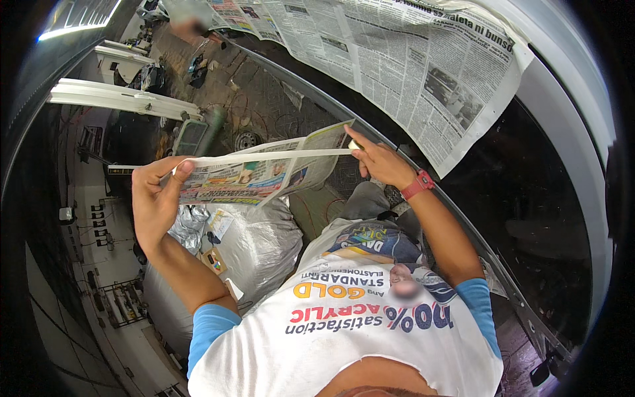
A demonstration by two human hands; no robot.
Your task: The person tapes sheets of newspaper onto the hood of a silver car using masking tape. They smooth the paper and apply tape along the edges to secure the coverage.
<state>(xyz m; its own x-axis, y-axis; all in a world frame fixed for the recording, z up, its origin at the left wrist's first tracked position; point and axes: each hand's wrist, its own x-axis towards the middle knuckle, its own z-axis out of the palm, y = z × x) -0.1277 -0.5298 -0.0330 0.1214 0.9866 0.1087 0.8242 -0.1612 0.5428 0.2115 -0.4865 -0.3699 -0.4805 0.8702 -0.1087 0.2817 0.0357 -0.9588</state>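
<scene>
The left hand pinches the white tape; the right hand clasps its roll; uneven pulling could crease the newspaper hanging between both grips.

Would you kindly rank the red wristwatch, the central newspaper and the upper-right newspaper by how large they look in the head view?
1. Upper-right newspaper
2. Central newspaper
3. Red wristwatch
</scene>
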